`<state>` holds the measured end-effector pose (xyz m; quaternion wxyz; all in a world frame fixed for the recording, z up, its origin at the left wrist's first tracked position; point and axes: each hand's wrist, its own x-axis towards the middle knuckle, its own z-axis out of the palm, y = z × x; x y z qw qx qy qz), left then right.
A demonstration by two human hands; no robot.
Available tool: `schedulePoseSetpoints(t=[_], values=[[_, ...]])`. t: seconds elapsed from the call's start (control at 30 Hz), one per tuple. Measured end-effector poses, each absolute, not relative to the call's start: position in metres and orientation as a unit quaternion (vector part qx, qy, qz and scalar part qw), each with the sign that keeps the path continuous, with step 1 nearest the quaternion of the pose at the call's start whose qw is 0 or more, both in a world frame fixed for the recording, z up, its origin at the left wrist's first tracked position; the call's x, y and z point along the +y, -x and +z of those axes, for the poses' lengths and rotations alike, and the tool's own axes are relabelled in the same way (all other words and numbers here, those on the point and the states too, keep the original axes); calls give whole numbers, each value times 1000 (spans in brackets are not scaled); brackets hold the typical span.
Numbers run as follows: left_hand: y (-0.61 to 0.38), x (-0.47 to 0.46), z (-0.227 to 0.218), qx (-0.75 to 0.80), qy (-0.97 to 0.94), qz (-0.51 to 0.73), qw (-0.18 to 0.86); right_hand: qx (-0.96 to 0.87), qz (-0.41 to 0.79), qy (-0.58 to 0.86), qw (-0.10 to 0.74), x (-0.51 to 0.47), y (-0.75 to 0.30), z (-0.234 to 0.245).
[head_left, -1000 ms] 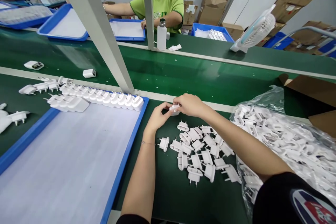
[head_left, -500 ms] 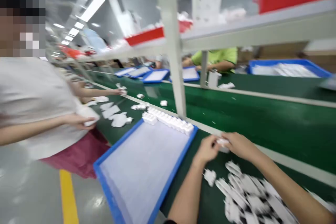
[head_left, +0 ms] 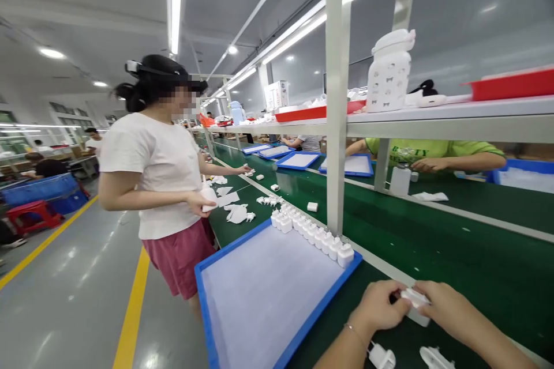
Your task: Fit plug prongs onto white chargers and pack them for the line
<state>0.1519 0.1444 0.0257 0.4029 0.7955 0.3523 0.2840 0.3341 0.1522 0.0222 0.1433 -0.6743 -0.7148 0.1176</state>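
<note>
At the bottom right my left hand (head_left: 378,307) and my right hand (head_left: 445,305) meet over the green bench, both pinched round one white plug part (head_left: 415,301). Two loose white plug pieces (head_left: 383,356) lie just below my wrists. To the left sits a blue tray (head_left: 242,265) with a white liner. A row of assembled white plugs (head_left: 314,233) lines the tray's far edge.
A co-worker in a white shirt (head_left: 153,173) stands left at the bench, holding white parts. A grey frame post (head_left: 335,127) rises behind the tray, carrying a shelf with a white bottle (head_left: 388,72) and red trays. A green conveyor (head_left: 433,230) runs beyond; a person in green works opposite.
The view has swung up and to the left, off the pile of plug pieces and onto the aisle and the co-worker. My hands stay together on the white plug part.
</note>
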Motion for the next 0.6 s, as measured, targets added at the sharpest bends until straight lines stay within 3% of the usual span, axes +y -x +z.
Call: schedulePoseSetpoints(t=[0.3, 0.47, 0.6], values=[[-172, 152, -9, 365, -764, 246, 473, -697, 124, 702, 70, 125, -313, 55], [-175, 146, -8, 400, -760, 241, 452, -723, 104, 677, 92, 129, -327, 21], [-167, 146, 5, 414, -748, 273, 440, -708, 158, 668, 163, 150, -336, -9]])
